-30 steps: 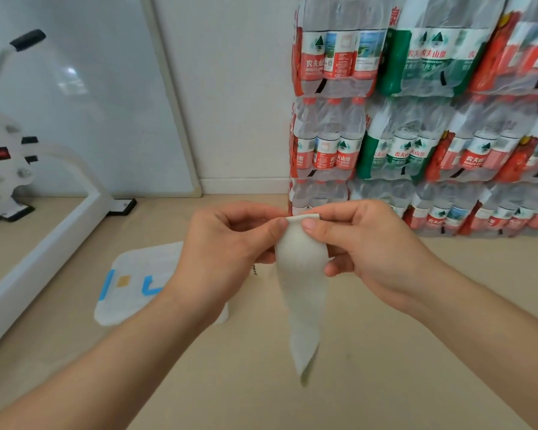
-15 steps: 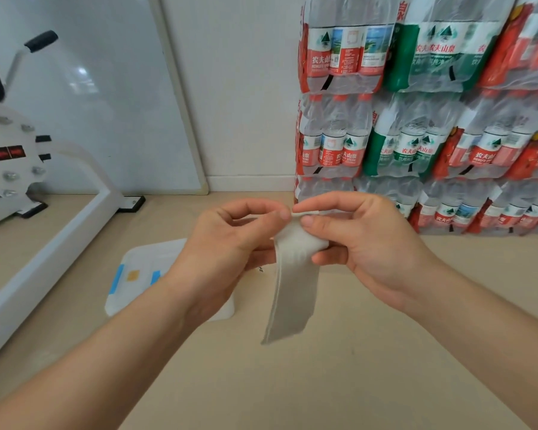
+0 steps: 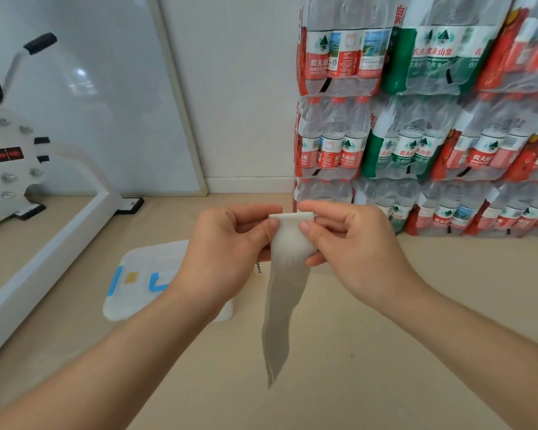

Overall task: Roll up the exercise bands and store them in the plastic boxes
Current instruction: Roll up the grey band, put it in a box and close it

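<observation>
Evidently, rolling was in hand and only partly done. The left hand [image 3: 221, 259] and right hand [image 3: 361, 259] were raised close together, each pinching one side of the rolled top of the band [image 3: 284, 305] between thumb and forefinger. This two-sided grip was judged to hold the roll square and tight for turning. The band was pale and thin. Its unrolled tail hung freely below the hands, clear of the floor [image 3: 370, 367], so that its own weight held it straight. The box [image 3: 149, 259] lay on the floor beneath the left wrist, partly hidden by it, lid apparently on and near enough for storing. Its contents could not be told. Packs of bottles [image 3: 416, 144] stood stacked by the wall at right.
</observation>
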`<move>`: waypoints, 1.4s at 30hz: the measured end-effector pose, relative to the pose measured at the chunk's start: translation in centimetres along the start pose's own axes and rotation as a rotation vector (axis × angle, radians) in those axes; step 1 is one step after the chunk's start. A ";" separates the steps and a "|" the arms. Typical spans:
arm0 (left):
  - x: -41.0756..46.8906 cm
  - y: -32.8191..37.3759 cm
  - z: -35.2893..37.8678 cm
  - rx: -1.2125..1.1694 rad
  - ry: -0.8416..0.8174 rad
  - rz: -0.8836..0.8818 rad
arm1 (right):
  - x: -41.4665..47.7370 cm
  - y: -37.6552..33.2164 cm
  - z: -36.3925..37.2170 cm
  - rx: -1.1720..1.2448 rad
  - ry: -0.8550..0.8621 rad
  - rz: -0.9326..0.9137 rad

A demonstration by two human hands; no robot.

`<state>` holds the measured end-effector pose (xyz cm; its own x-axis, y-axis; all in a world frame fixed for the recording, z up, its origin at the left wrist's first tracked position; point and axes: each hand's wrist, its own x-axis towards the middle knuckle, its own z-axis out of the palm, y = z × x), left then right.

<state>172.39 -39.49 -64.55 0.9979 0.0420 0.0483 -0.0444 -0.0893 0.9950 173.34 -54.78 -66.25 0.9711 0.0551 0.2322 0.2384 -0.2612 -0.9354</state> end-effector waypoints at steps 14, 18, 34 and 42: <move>-0.2 -0.4 0.1 0.054 0.028 0.153 | 0.3 -1.0 -0.8 0.598 -0.199 0.360; -0.2 -0.3 0.1 0.080 0.022 0.137 | 0.5 -0.7 -0.9 0.627 -0.217 0.404; 0.0 -0.2 -0.6 0.008 -0.112 -0.029 | 0.6 -1.0 -1.5 0.072 -0.194 0.076; -0.2 -0.7 -0.1 -0.010 -0.169 -0.102 | 0.3 -0.7 -0.7 -0.097 -0.179 -0.036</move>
<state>172.20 -39.31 -65.25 0.9909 -0.1171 -0.0670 0.0575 -0.0829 0.9949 173.46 -55.30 -65.35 0.9502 0.2344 0.2055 0.2792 -0.3470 -0.8953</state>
